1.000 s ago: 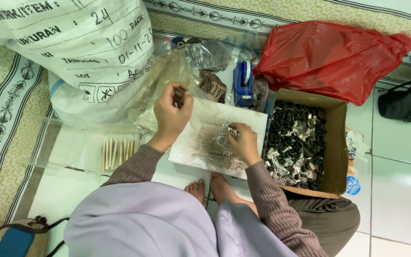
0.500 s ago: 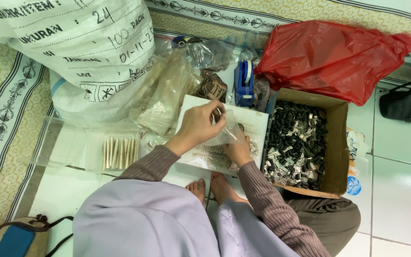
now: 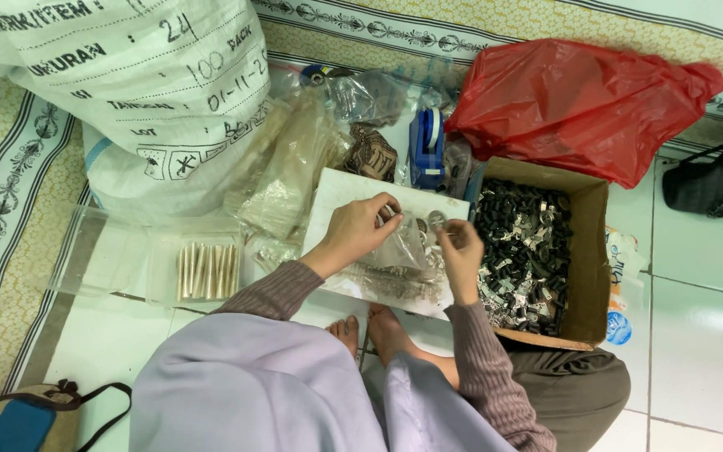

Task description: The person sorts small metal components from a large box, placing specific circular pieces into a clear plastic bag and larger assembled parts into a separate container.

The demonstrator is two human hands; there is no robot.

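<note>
My left hand (image 3: 360,228) pinches the upper left edge of a small clear plastic bag (image 3: 403,249) that hangs over a white board (image 3: 335,191). My right hand (image 3: 462,251) is at the bag's right edge with its fingers closed there. Small silver metal pieces (image 3: 403,285) lie in a heap on the board under the bag. What my right fingertips pinch besides the bag is too small to tell. My bare feet (image 3: 370,331) rest just below the board.
An open cardboard box (image 3: 589,251) of black and silver parts stands to the right. A clear tray (image 3: 110,259) with pale sticks (image 3: 207,269) lies to the left. Behind are a big white sack (image 3: 110,92), crumpled clear bags (image 3: 290,172), a blue tape dispenser (image 3: 427,146) and a red plastic bag (image 3: 579,100).
My left hand came from the clear bags on the left over to the board with a small bag. My right hand rose from the heap of metal pieces to meet it.
</note>
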